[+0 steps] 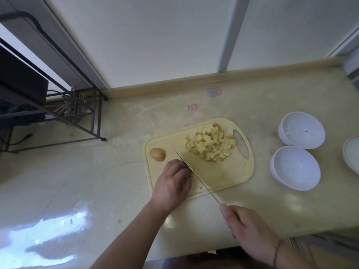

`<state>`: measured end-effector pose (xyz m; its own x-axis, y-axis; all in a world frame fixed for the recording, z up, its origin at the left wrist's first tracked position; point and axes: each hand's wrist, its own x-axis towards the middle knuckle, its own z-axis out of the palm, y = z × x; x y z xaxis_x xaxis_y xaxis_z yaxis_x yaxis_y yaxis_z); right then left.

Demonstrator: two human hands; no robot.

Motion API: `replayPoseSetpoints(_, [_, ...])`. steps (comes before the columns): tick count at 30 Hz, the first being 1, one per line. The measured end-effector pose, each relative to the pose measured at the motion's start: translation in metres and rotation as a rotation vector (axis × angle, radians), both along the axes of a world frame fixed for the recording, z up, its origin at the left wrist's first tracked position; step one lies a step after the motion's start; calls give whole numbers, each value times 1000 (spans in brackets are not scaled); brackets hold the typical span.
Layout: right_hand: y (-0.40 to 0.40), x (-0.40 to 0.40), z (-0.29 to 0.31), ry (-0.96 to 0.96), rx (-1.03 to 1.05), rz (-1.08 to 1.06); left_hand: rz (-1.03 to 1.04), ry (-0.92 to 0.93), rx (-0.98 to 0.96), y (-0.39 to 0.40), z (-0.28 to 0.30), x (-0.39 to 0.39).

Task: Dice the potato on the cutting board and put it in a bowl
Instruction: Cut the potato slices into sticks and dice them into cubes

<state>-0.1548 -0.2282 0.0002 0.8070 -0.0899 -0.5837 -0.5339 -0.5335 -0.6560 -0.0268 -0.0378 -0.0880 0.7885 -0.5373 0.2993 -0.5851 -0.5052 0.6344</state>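
A pale yellow cutting board [223,171] is seen from above, lying on a cream-coloured bench [116,181]. A heap of diced potato [210,144] is piled on the far right part of the board, close to its oval handle slot. An uncut potato end [157,154], brown skin up, is set by itself near the board's far left corner, apart from the heap.

The left hand [172,183] is laid on the near left part of the board with its fingers curled downward. A small piece of potato seems to be held under them, but it is almost wholly hidden, so the grip cannot be told for certain. The knife [196,174] is placed right against these fingers, its blade running diagonally across the board from the far left toward the near right. Its handle is gripped by the right hand [246,228], whose fingers are wrapped around it just past the board's near edge. A thin bracelet is worn on the right wrist.

Two white bowls [295,167] are set on the bench to the right of the board, one behind the other. Part of a third white dish [351,154] is cut off by the right edge. A dark wire rack [77,113] is stood at the far left.
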Motion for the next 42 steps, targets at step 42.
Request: replayPoseSetpoints(42, [15, 12, -5, -4, -125, 82, 70, 45, -3, 8, 0, -5])
